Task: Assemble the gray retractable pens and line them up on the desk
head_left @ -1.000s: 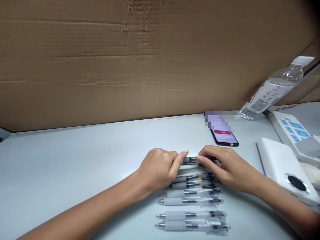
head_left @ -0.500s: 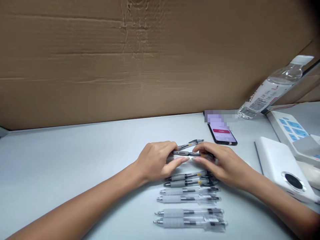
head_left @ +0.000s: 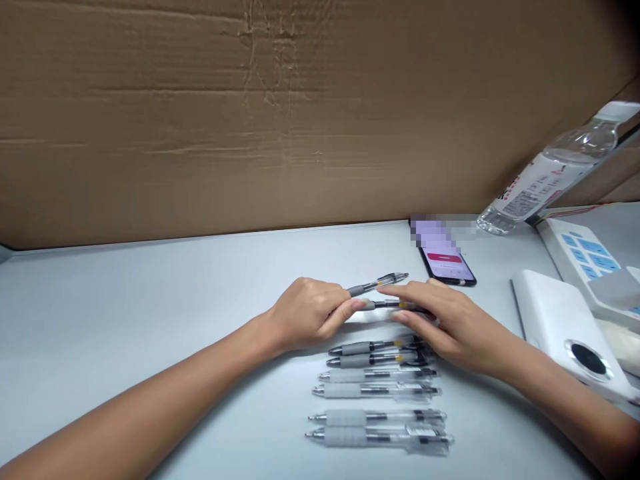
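My left hand (head_left: 311, 311) is closed, its thumb pressed over the grey grip of a clear retractable pen (head_left: 387, 305). Thumb and fingers of my right hand (head_left: 450, 325) are around that pen's clip end, the forefinger stretched out to the left. A second grey-grip pen (head_left: 379, 285) slants up just behind; its tip end is hidden by my left hand, so I cannot tell whether it is held. Below lie two more grey-grip pens (head_left: 357, 361), side by side with tips to the left. Several clear pens with whitish grips (head_left: 345, 437) are lined up nearer to me.
A lit phone (head_left: 445, 260) lies behind my right hand. To the right are a white device with a round dark disc (head_left: 560, 327), a white power strip (head_left: 560, 233) and a leaning water bottle (head_left: 550, 173). A cardboard wall (head_left: 200, 147) closes off the table's back.
My left thumb has closed down over the pen's grip, covering its left part. My right forefinger has straightened toward the slanted pen. The view has tilted slightly; the lined-up pens stay put.
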The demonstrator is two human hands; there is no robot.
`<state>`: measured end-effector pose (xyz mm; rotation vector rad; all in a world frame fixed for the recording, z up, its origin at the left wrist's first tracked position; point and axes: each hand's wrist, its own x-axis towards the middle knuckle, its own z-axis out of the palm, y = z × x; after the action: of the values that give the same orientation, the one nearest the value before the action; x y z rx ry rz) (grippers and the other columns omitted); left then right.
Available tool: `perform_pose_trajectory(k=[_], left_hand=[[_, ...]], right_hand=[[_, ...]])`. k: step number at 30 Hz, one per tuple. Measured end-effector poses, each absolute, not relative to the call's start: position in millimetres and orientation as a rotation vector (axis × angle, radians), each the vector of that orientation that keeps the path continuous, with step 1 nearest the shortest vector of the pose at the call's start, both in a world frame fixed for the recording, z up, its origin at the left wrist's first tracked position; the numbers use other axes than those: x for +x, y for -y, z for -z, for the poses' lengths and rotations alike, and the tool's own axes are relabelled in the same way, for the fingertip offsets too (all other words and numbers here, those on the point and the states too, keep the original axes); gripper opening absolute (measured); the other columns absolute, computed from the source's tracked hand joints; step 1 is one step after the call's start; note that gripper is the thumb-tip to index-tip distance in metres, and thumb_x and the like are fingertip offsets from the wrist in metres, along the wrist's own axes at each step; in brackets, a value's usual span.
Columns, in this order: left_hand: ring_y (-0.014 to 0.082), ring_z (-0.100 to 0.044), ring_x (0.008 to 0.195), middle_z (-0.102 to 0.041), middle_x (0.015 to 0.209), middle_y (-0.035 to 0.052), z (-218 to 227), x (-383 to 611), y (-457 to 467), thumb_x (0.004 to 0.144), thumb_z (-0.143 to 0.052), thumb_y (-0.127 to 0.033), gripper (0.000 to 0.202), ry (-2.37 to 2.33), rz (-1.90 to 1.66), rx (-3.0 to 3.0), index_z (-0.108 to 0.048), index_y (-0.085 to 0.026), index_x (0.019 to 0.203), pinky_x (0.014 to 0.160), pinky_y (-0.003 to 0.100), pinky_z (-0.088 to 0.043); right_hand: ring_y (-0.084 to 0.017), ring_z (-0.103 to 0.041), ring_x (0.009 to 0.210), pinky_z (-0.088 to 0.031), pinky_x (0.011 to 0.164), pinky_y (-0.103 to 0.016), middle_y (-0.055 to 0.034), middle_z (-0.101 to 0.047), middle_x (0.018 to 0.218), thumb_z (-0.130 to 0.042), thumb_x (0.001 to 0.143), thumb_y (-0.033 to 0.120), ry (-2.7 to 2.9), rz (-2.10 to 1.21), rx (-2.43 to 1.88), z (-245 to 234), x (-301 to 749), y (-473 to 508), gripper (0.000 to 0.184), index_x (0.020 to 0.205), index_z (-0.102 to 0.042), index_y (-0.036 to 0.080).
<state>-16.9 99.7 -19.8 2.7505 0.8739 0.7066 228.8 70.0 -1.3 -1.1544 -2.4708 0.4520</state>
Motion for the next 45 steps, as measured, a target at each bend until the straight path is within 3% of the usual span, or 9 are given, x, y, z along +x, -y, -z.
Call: perform_pose_trajectory(k=[4, 8, 16, 23, 29, 37, 41, 45], left_hand=[[0.0109, -0.046, 0.049, -0.056, 0.055, -0.0002, 18, -22, -106, 0.100, -0.032, -0.030, 0.044, -0.910, -0.678, 2.704, -0.052, -0.017, 0.063, 0.052, 0.024, -0.031], [0.0115, -0.048, 0.055, -0.057, 0.061, 0.0006, 16, -28, -113, 0.098, -0.038, -0.031, 0.037, -0.942, -0.623, 2.642, -0.055, -0.016, 0.068, 0.055, 0.023, -0.035], [0.0102, -0.035, 0.050, -0.039, 0.054, -0.0035, 17, -32, -117, 0.097, -0.037, -0.030, 0.041, -0.887, -0.655, 2.534, -0.042, -0.018, 0.059, 0.053, 0.024, -0.032], [0.0101, -0.043, 0.052, -0.056, 0.064, -0.0006, 19, -32, -117, 0.093, -0.047, -0.034, 0.028, -0.976, -0.657, 2.595, -0.058, -0.016, 0.074, 0.053, 0.023, -0.034], [0.0089, -0.047, 0.054, -0.062, 0.072, -0.0007, 18, -32, -116, 0.088, -0.055, -0.031, 0.016, -0.910, -0.712, 2.579, -0.060, -0.017, 0.085, 0.054, 0.022, -0.036], [0.0100, -0.048, 0.055, -0.061, 0.068, 0.0004, 19, -31, -116, 0.090, -0.052, -0.032, 0.021, -0.905, -0.789, 2.576, -0.060, -0.017, 0.079, 0.054, 0.023, -0.036], [0.0106, -0.049, 0.057, -0.061, 0.068, 0.0000, 20, -31, -117, 0.087, -0.056, -0.032, 0.018, -0.915, -0.719, 2.629, -0.062, -0.017, 0.078, 0.054, 0.023, -0.035], [0.0103, -0.050, 0.058, -0.063, 0.075, 0.0002, 21, -31, -116, 0.084, -0.060, -0.033, 0.016, -0.971, -0.684, 2.611, -0.061, -0.017, 0.083, 0.055, 0.023, -0.036]], right_hand=[[-0.021, -0.059, 0.081, -0.044, 0.071, -0.034, -0.0064, -0.065, 0.087, -0.041, 0.099, 0.026, 2.548, -0.337, -1.128, -1, 236, -75, 0.028, 0.115, -0.064, 0.023], [-0.022, -0.058, 0.081, -0.044, 0.070, -0.035, -0.0076, -0.062, 0.092, -0.042, 0.097, 0.025, 2.627, -0.326, -1.151, -1, 253, -84, 0.029, 0.116, -0.064, 0.025], [-0.022, -0.057, 0.078, -0.046, 0.068, -0.035, -0.0060, -0.060, 0.091, -0.043, 0.096, 0.028, 2.681, -0.366, -1.227, -10, 280, -90, 0.028, 0.115, -0.064, 0.031], [-0.023, -0.056, 0.078, -0.046, 0.065, -0.035, -0.0066, -0.058, 0.092, -0.045, 0.095, 0.030, 2.723, -0.315, -1.220, -15, 282, -88, 0.030, 0.117, -0.065, 0.034], [-0.022, -0.053, 0.077, -0.044, 0.064, -0.035, -0.0065, -0.056, 0.091, -0.040, 0.093, 0.019, 2.779, -0.130, -1.214, -17, 278, -80, 0.044, 0.125, -0.061, 0.041], [-0.021, -0.053, 0.072, -0.044, 0.059, -0.033, -0.0065, -0.058, 0.089, -0.036, 0.093, 0.020, 2.807, -0.068, -1.220, -16, 278, -78, 0.047, 0.130, -0.058, 0.041], [-0.026, -0.058, 0.087, -0.049, 0.070, -0.039, -0.0080, -0.062, 0.103, -0.040, 0.096, 0.030, 2.772, -0.194, -1.265, -20, 280, -78, 0.038, 0.132, -0.053, 0.036], [-0.025, -0.063, 0.083, -0.050, 0.068, -0.036, -0.0045, -0.069, 0.098, -0.048, 0.095, 0.040, 2.688, -0.350, -1.340, -26, 285, -77, 0.020, 0.107, -0.062, 0.031]])
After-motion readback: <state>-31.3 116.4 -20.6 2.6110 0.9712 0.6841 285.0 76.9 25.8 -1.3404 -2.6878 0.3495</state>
